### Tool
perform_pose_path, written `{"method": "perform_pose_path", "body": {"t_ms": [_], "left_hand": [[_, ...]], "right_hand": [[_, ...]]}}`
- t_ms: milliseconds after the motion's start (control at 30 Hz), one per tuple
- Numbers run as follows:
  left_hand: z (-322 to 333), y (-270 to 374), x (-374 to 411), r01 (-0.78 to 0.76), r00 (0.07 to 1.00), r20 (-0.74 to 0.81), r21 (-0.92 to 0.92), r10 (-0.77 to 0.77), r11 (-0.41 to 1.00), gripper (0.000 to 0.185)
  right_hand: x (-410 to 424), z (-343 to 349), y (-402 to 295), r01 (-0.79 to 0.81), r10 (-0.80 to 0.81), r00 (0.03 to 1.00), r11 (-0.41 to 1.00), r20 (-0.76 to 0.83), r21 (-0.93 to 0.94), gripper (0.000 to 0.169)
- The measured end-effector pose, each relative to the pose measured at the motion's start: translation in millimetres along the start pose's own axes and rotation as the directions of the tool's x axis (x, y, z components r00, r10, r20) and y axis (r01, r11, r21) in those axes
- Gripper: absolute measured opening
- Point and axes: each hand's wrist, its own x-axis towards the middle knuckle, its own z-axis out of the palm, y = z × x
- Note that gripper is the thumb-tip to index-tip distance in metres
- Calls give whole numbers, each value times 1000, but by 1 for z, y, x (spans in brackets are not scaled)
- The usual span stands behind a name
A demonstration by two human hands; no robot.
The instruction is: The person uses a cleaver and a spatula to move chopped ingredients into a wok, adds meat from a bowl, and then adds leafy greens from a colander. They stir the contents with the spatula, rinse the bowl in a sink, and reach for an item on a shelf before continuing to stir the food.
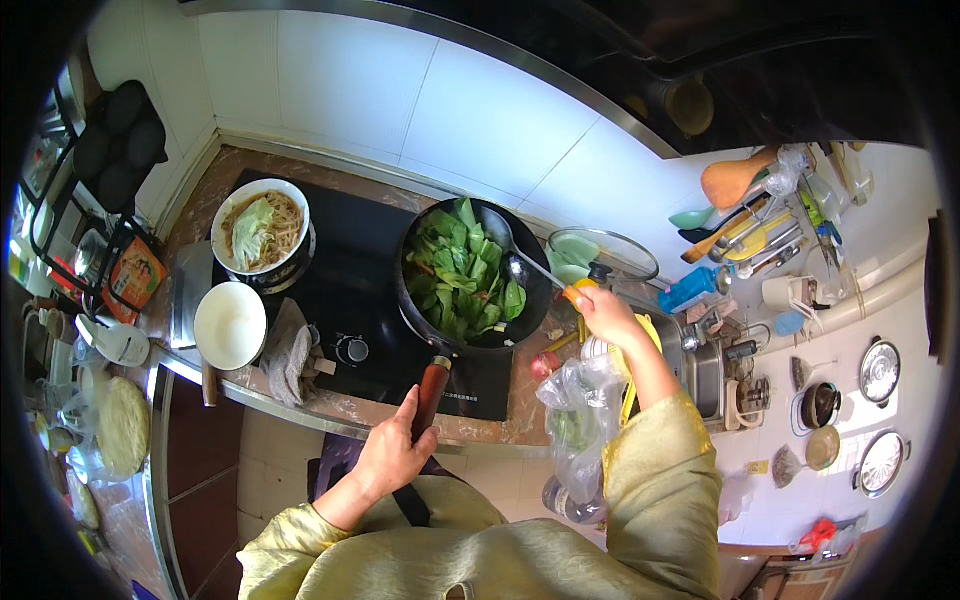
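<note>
A dark wok (536,307) full of green leafy vegetables (459,274) stands on the right part of the black glass cooktop (337,225). My left hand (395,448) is closed around the wok's wooden handle (431,397). In my right hand (606,311) is the orange grip of a metal ladle (534,262), whose bowl lies inside the wok beside the leaves. On the left burner sits a white bowl (225,214) of noodles topped with a pale cabbage leaf. An off-white bowl (231,326) stands in front of it, over a cleaver (193,281).
A grey cloth (289,356) lies at the cooktop's front left. Right of the wok are a glass lid (626,251), a red onion (545,366) and a plastic bag (585,397) at the counter edge, then the sink (705,375). Utensils hang on the wall; a range hood (600,97) juts overhead.
</note>
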Motion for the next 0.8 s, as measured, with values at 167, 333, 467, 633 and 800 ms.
{"method": "perform_pose_path", "body": {"t_ms": [167, 333, 467, 633, 800], "left_hand": [[0, 0, -1, 4, 1000, -11, 13, -4, 1000, 68], [4, 0, -2, 5, 999, -45, -5, -5, 1000, 67], [5, 0, -2, 15, 999, -42, -26, -16, 1000, 68], [0, 4, -1, 130, 991, 57, -139, -123, 982, 72], [2, 4, -2, 156, 986, 87, -223, -140, 962, 72]], "right_hand": [[12, -21, -16, 290, -290, 957, 955, -12, 62, 27], [-35, -35, -16, 493, -507, 861, 845, -21, -209, 33], [-84, -53, -1, 487, -516, 856, 812, -8, -322, 38], [-134, -72, 3, 359, -411, 911, 833, -37, -421, 41], [-166, -112, -4, 304, -372, 924, 849, -81, -432, 39]]}}
